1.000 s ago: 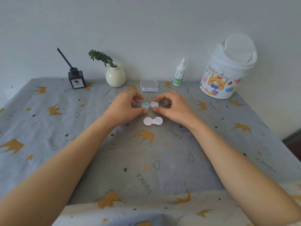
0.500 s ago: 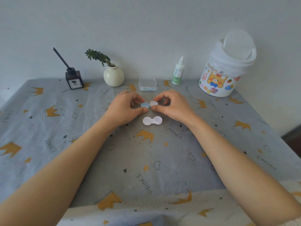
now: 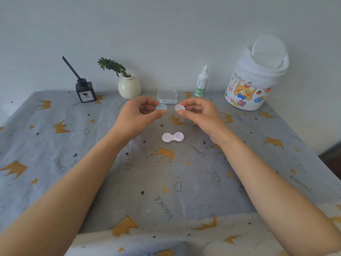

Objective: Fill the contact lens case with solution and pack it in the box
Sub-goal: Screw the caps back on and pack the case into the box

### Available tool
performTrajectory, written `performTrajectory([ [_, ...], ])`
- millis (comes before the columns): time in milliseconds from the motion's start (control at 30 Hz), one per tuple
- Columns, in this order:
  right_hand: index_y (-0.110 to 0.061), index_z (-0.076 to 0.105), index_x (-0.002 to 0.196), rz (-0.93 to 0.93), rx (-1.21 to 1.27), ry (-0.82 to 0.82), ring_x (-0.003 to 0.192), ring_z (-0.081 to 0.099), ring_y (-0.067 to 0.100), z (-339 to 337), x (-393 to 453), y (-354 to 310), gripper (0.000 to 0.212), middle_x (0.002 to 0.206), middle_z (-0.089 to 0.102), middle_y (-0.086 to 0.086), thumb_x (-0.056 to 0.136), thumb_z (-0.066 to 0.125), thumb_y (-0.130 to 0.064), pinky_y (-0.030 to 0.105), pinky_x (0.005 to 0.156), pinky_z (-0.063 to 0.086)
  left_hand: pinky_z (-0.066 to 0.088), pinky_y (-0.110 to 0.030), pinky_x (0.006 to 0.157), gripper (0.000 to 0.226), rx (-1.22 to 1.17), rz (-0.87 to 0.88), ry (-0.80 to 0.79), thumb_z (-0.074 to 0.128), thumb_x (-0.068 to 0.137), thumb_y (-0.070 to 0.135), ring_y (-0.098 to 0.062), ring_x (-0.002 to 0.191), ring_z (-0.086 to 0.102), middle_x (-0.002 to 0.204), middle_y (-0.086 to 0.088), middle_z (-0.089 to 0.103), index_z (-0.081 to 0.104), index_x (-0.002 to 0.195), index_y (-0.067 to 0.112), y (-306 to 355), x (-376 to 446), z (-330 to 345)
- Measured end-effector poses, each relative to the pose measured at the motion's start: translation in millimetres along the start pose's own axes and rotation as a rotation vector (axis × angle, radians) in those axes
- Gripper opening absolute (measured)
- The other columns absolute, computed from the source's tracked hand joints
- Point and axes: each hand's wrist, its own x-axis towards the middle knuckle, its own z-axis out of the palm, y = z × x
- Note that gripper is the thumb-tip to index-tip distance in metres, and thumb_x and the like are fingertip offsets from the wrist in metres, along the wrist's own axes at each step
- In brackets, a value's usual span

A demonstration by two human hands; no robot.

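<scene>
**A:** ok so starting closest to the camera: both forearms reach out over the tablecloth [image 3: 166, 182], and the lens case [image 3: 172, 137] sits between them with its two cups open to the air. Tiny, stiff, see-through plastic, so I'd guess it weighs next to nothing and skids if you bump it. Probably best to pin it at the narrow bridge between the cups while filling.

**B:** yeah, and the caps are off. Left hand [image 3: 137, 117] has the blue cap [image 3: 161, 107] pinched between thumb and index, right hand [image 3: 200, 115] has the white cap [image 3: 180, 108] pinched the same way. Both are raised off the cloth, beyond the case, palms roughly facing each other, other fingers curled in.

**A:** smooth little discs, easy to fumble. Edge grip looks right to me.

**B:** just behind the hands is the clear box [image 3: 167, 96], can't tell if its lid is on. The solution bottle [image 3: 202, 82] stands upright to its right by the wall, untouched, cap on. Looks like nothing's been poured yet, but honestly can't tell from here.
</scene>
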Motion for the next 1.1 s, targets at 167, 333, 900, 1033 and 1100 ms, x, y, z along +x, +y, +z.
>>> performTrajectory([
  [167, -0.012, 0.075, 0.102, 0.09, 0.27, -0.041, 0.068, 0.061, 0.007, -5.3, -5.4, -9.3, 0.022, 0.083, 0.072, -0.004, 0.081, 0.081, -0.015, 0.021, 0.059, 0.046, 0.049, -0.013, 0.065, 0.018, -0.164, -0.046, -0.115, 0.078, 0.082, 0.033, -0.001, 0.08, 0.066, 0.087, 0.011, 0.073, 0.074, 0.099, 0.03, 11.2, -10.1, -10.5],
  [333, -0.008, 0.074, 0.096, 0.119, 0.464, -0.148, 0.08, 0.071, 0.014, -12.9, -14.8, -14.2, 0.017, 0.093, 0.076, 0.006, 0.08, 0.078, -0.007, 0.02, 0.06, 0.049, 0.054, -0.026, 0.083, 0.027, -0.314, -0.072, -0.167, 0.082, 0.077, 0.025, -0.011, 0.095, 0.07, 0.103, 0.001, 0.076, 0.069, 0.099, 0.015, 11.9, -21.6, -17.1],
  [900, -0.024, 0.073, 0.116, -0.107, 0.016, -0.069, 0.066, 0.061, 0.008, -16.7, -41.5, -4.8, 0.022, 0.086, 0.074, -0.003, 0.095, 0.067, -0.024, 0.019, 0.055, 0.047, 0.052, -0.022, 0.081, 0.019, -0.005, 0.087, -0.125, 0.075, 0.083, 0.04, -0.006, 0.085, 0.066, 0.094, 0.008, 0.071, 0.074, 0.102, 0.037, 0.1, -37.8, -14.5],
  [1033, -0.031, 0.073, 0.109, -0.162, -0.192, -0.057, 0.085, 0.066, 0.011, -15.5, -46.1, -1.0, 0.025, 0.095, 0.072, -0.008, 0.085, 0.078, -0.031, 0.018, 0.079, 0.052, 0.051, -0.014, 0.077, 0.025, 0.171, 0.164, -0.114, 0.078, 0.081, 0.031, -0.003, 0.084, 0.065, 0.099, 0.012, 0.068, 0.072, 0.105, 0.036, 1.5, -40.9, -8.5],
  [1100, -0.027, 0.073, 0.101, -0.17, -0.212, -0.07, 0.085, 0.066, 0.011, -14.1, -47.3, -0.6, 0.022, 0.095, 0.073, -0.01, 0.081, 0.081, -0.031, 0.018, 0.076, 0.052, 0.051, -0.015, 0.076, 0.025, 0.239, 0.182, -0.107, 0.08, 0.078, 0.028, -0.002, 0.083, 0.065, 0.095, 0.013, 0.069, 0.072, 0.102, 0.032, 1.9, -41.7, -5.1],
])
